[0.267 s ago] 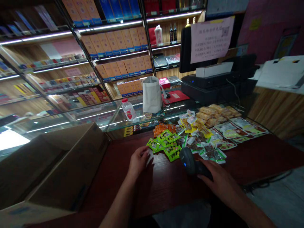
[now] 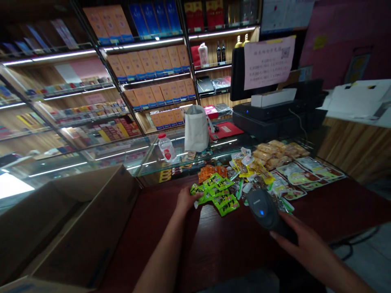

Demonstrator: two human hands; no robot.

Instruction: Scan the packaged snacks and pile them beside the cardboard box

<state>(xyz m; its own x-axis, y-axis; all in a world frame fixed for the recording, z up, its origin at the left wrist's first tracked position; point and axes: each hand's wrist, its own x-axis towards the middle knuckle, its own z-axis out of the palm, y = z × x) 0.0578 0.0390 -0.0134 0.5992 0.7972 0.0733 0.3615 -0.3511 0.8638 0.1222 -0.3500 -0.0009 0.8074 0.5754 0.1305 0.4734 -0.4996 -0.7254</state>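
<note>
Bright green plastic snack packets (image 2: 216, 191): an overlapping cluster on the dark red-brown wood-grained counter (image 2: 207, 248), left of its middle and nearer its back edge than its front one.
Lie of the cluster: slantwise, its left end by the left hand (image 2: 186, 200), its other end pointing toward the counter's front edge and to the right; single packets lie at mixed angles.
Nearer hand: the left, touching the cluster's left end with the thumb over a packet; the packets lie to its right. I cannot tell whether the fingers are closed on one.
Right hand (image 2: 305, 242): wrapped round the handle of a dark grey handheld scanner (image 2: 269, 215) with a lit blue light, well apart from the left hand.
Scanner axis: head up and to the left, handle down toward the front edge; the head is to the right of the green cluster, apart from it.
Back edge: orange packets (image 2: 210, 173) just behind the green ones; tan wrapped pastries (image 2: 275, 154) farther right.
Right part: flat white-and-green pouches (image 2: 308, 173).
Left end: an open brown cardboard box (image 2: 82, 228).
</note>
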